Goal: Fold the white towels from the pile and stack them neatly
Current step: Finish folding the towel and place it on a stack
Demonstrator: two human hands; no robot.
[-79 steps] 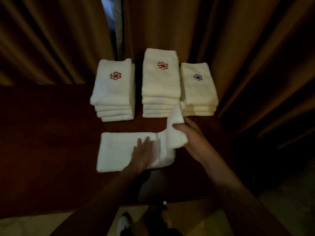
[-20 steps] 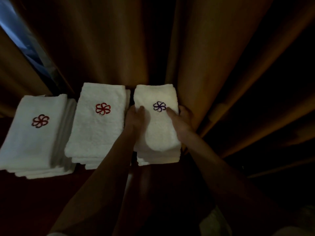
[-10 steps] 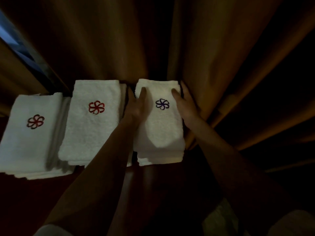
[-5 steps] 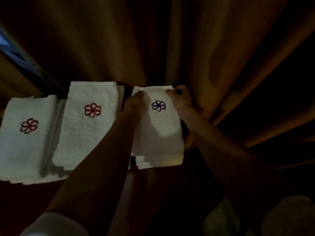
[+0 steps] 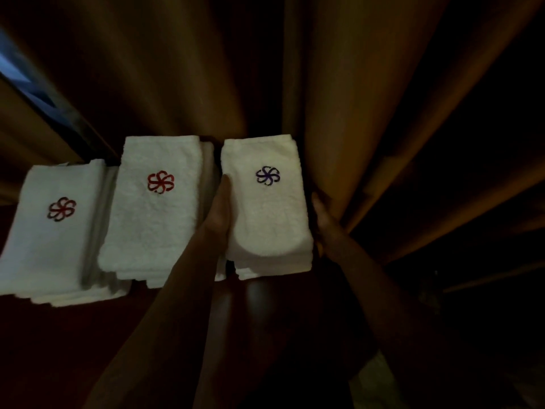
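Note:
Three stacks of folded white towels stand side by side on the dark wooden table (image 5: 88,335). The right stack (image 5: 265,219) shows a purple flower emblem on top. The middle stack (image 5: 156,214) and the left stack (image 5: 53,231) carry red emblems. My left hand (image 5: 219,211) lies flat against the left side of the right stack, fingers straight, in the gap beside the middle stack. Against the stack's right side presses my right hand (image 5: 323,216), mostly hidden behind the towels and in shadow.
Heavy brown curtains (image 5: 339,98) hang right behind the stacks and touch the right one. A strip of window (image 5: 17,75) shows at the upper left. The table's front part is dark and in shadow.
My hands slid from the top far corners of the right stack down to its two sides. A folded towel went onto this stack since the earliest frame.

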